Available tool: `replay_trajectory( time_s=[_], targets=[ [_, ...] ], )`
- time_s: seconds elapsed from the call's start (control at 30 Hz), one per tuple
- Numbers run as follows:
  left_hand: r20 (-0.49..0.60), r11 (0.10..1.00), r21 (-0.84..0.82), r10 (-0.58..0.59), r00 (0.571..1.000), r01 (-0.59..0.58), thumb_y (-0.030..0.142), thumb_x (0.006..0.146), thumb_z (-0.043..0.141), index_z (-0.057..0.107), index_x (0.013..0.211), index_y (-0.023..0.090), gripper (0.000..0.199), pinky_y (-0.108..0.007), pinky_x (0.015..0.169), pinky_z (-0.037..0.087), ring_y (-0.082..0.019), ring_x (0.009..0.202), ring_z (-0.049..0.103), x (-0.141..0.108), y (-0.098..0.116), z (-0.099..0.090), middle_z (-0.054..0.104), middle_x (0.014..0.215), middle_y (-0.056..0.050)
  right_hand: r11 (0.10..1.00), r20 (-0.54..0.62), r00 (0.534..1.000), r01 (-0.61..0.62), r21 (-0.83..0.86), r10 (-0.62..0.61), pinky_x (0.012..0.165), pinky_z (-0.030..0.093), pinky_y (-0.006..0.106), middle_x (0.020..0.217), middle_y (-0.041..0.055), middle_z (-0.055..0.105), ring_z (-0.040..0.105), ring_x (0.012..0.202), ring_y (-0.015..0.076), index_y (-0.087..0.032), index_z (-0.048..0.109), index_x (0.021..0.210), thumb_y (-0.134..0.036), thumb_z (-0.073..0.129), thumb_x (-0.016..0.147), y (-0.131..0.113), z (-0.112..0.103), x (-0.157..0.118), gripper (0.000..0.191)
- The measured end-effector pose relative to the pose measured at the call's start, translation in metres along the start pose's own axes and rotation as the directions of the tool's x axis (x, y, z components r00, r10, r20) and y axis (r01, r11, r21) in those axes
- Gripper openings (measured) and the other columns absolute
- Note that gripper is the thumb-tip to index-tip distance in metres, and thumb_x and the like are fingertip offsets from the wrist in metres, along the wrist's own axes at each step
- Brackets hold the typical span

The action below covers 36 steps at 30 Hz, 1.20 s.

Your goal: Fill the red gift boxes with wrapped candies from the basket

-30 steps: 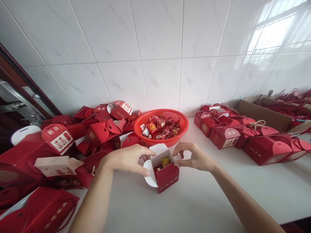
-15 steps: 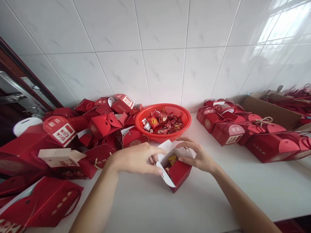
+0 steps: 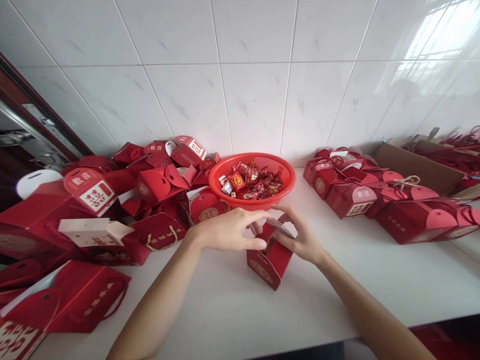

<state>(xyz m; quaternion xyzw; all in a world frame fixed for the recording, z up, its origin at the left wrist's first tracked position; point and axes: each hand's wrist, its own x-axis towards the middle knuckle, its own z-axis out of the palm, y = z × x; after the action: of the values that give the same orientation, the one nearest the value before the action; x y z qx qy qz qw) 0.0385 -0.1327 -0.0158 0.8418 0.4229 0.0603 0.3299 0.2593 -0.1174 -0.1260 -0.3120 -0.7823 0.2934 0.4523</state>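
Observation:
A small red gift box (image 3: 260, 270) with a gold round print on its end stands on the white counter in front of me. Its upper flaps are partly folded inward, and a narrow opening shows between them. My left hand (image 3: 234, 231) grips the box's top from the left, thumb at the near flap and fingers curled behind. On the other side, my right hand (image 3: 302, 237) pinches the pale far flap between thumb and fingers. My fingers hide part of the top. Just behind stands a red plastic basket (image 3: 252, 202) holding wrapped sweets (image 3: 252, 176).
Many red gift boxes (image 3: 165, 180) are heaped on the left, some with flaps up. More red boxes (image 3: 350, 200) stand in rows on the right, beside a brown cardboard box (image 3: 416, 170). A tiled wall (image 3: 255, 110) runs along the back of the counter (image 3: 210, 310).
The box's flaps have come up and inward, covering the white inside and the yellow packet seen before. Both hands have drawn closer together over the top. The view has tipped down slightly.

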Motion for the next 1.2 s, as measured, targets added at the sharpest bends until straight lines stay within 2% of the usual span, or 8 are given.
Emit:
replay_trajectory(
  time_s=[0.13, 0.27, 0.37, 0.47, 0.73, 0.87, 1.0, 1.2],
  targets=[
    [0.068, 0.999, 0.019, 0.032, 0.997, -0.034, 0.049, 0.086, 0.067, 0.069, 0.121, 0.025, 0.043, -0.029, 0.085, 0.048, -0.023, 0.104, 0.065, -0.002, -0.003, -0.002, 0.069, 0.115, -0.004, 1.000, -0.018, 1.000, -0.013, 0.014, 0.013, 0.086, 0.053, 0.039, 0.106, 0.0041, 0.064, 0.063, 0.086, 0.0190, -0.029, 0.050, 0.131, -0.018, 0.056, 0.087, -0.001, 0.002, 0.000, 0.046],
    [0.133, 0.998, 0.067, -0.007, 0.991, -0.002, 0.062, 0.073, 0.074, 0.073, 0.114, 0.027, 0.054, -0.030, 0.086, 0.046, -0.026, 0.112, 0.059, -0.003, -0.005, -0.003, 0.062, 0.124, -0.004, 0.996, -0.041, 0.996, -0.075, 0.054, 0.077, 0.086, 0.052, 0.039, 0.107, 0.0042, 0.066, 0.063, 0.088, 0.0193, -0.028, 0.056, 0.124, -0.024, 0.051, 0.092, -0.001, 0.005, 0.000, 0.033],
    [0.187, 0.991, 0.137, -0.028, 0.982, 0.002, 0.057, 0.071, 0.078, 0.074, 0.111, 0.028, 0.050, -0.030, 0.086, 0.045, -0.025, 0.109, 0.058, 0.000, -0.005, -0.001, 0.059, 0.121, -0.004, 0.993, -0.077, 0.991, -0.104, 0.055, 0.108, 0.085, 0.053, 0.038, 0.109, 0.0040, 0.066, 0.063, 0.086, 0.0192, -0.028, 0.058, 0.119, -0.030, 0.052, 0.093, -0.001, 0.007, 0.000, 0.027],
    [0.195, 0.985, 0.169, -0.065, 0.979, 0.032, 0.048, 0.077, 0.075, 0.074, 0.108, 0.026, 0.038, -0.030, 0.083, 0.045, -0.023, 0.103, 0.059, 0.004, -0.005, 0.002, 0.057, 0.116, -0.004, 0.995, -0.098, 0.990, -0.099, 0.022, 0.101, 0.082, 0.054, 0.036, 0.105, 0.0038, 0.067, 0.063, 0.081, 0.0183, -0.027, 0.058, 0.119, -0.032, 0.058, 0.090, -0.001, 0.007, 0.000, 0.029],
    [0.113, 0.980, 0.181, -0.104, 0.988, 0.082, 0.046, 0.082, 0.066, 0.070, 0.088, 0.021, 0.027, -0.030, 0.072, 0.045, -0.020, 0.088, 0.061, 0.009, -0.004, 0.009, 0.058, 0.110, -0.005, 0.996, -0.027, 0.996, -0.079, 0.043, 0.081, 0.079, 0.056, 0.037, 0.113, 0.0063, 0.067, 0.066, 0.088, 0.0200, -0.025, 0.064, 0.107, -0.023, 0.066, 0.082, 0.004, 0.002, 0.004, 0.025],
    [0.051, 0.979, 0.191, -0.079, 0.996, 0.068, 0.045, 0.083, 0.064, 0.064, 0.077, 0.019, 0.026, -0.030, 0.068, 0.043, -0.020, 0.082, 0.060, 0.009, -0.004, 0.010, 0.060, 0.097, -0.004, 0.992, -0.041, 0.998, -0.052, 0.113, 0.057, 0.082, 0.055, 0.038, 0.115, 0.0084, 0.066, 0.065, 0.101, 0.0237, -0.025, 0.069, 0.102, -0.032, 0.068, 0.086, 0.000, -0.003, 0.004, 0.018],
    [-0.085, 0.976, 0.185, -0.102, 0.991, 0.116, 0.044, 0.084, 0.061, 0.062, 0.079, 0.020, 0.025, -0.030, 0.067, 0.042, -0.020, 0.081, 0.061, 0.014, -0.007, 0.014, 0.062, 0.090, -0.003, 0.988, -0.068, 0.993, -0.085, 0.127, 0.094, 0.082, 0.055, 0.038, 0.113, 0.0095, 0.068, 0.065, 0.103, 0.0252, -0.024, 0.073, 0.093, -0.044, 0.065, 0.090, -0.005, -0.008, 0.004, 0.022],
    [-0.171, 0.985, 0.071, -0.142, 0.975, 0.156, 0.045, 0.078, 0.067, 0.056, 0.077, 0.021, 0.026, -0.030, 0.063, 0.042, -0.021, 0.076, 0.063, 0.025, -0.012, 0.026, 0.067, 0.082, -0.001, 0.999, -0.080, 0.996, -0.033, 0.033, 0.036, 0.088, 0.053, 0.040, 0.109, 0.0094, 0.069, 0.066, 0.103, 0.0245, -0.024, 0.072, 0.094, -0.038, 0.065, 0.090, -0.001, -0.007, 0.004, 0.016]
  ],
)
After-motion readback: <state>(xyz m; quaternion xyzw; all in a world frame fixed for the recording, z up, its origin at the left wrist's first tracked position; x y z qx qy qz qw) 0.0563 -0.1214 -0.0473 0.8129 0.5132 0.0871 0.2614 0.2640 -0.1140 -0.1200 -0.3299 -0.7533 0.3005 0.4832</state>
